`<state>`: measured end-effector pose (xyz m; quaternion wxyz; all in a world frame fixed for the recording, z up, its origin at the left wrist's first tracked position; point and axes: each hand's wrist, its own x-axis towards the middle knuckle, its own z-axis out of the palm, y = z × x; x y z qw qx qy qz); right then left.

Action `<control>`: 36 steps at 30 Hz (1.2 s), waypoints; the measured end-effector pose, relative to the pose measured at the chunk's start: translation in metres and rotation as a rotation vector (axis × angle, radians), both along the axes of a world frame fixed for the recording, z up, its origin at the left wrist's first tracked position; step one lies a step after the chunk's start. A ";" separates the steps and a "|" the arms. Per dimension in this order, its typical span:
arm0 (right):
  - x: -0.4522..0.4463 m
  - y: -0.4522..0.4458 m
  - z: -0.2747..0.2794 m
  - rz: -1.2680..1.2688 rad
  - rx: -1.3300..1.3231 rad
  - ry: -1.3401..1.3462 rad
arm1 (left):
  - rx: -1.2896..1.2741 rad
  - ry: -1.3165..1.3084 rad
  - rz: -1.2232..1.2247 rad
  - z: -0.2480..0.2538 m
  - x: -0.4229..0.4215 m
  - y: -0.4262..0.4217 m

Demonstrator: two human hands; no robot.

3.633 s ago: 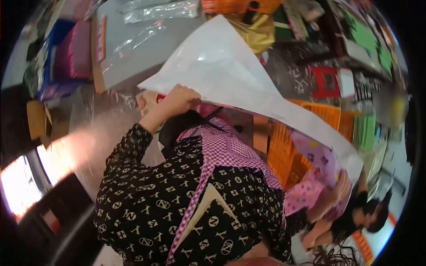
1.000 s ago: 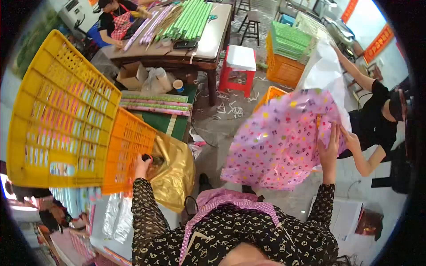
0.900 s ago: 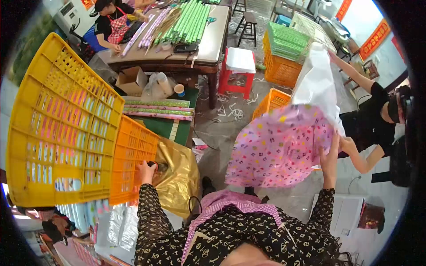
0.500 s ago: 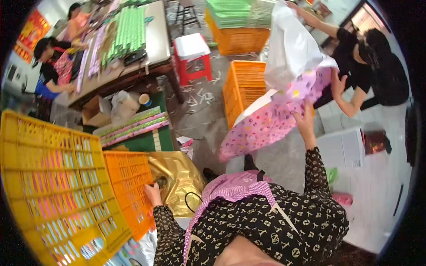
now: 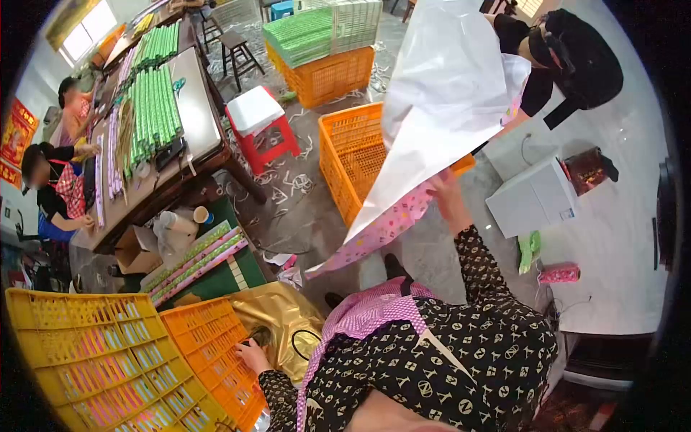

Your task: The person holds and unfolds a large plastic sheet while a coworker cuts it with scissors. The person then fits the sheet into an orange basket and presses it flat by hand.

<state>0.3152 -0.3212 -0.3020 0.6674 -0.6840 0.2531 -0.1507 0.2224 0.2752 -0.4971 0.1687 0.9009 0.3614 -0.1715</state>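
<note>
My right hand grips the lower edge of a large wrapping sheet, white on one face and pink with small coloured prints on the other. The sheet hangs folded in front of me, its pointed tip trailing to the left. My left hand is closed at the rim of an orange crate, beside a gold sheet. A small dark thing shows by its fingers, too small to name. Across the sheet stands a co-worker in black, whose hands are mostly hidden behind it.
A yellow crate full of coloured rolls stands at my left. Behind the sheet is another orange crate. A red stool and a long table with green rolls are farther off, two people seated there. White strips litter the floor.
The sheet has swung and folded over, showing more white face and less pink. My view has turned to the right, and my right hand still grips the sheet.
</note>
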 end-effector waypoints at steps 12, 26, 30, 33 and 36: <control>0.037 0.072 0.076 0.442 0.400 -0.558 | -0.397 -0.446 -0.230 0.039 0.037 -0.043; 0.018 0.011 0.165 -0.424 -1.273 -0.702 | -1.691 -0.837 0.321 0.065 0.204 -0.072; 0.009 -0.088 0.111 -0.417 -1.489 -0.462 | -1.376 -0.837 -0.051 0.050 0.222 -0.080; -0.014 -0.142 0.043 -0.398 -1.160 -0.255 | -1.113 -0.824 -0.068 0.070 0.226 -0.126; -0.026 -0.132 0.013 -0.443 -0.245 -0.095 | 0.303 -1.405 -0.516 0.050 0.244 -0.135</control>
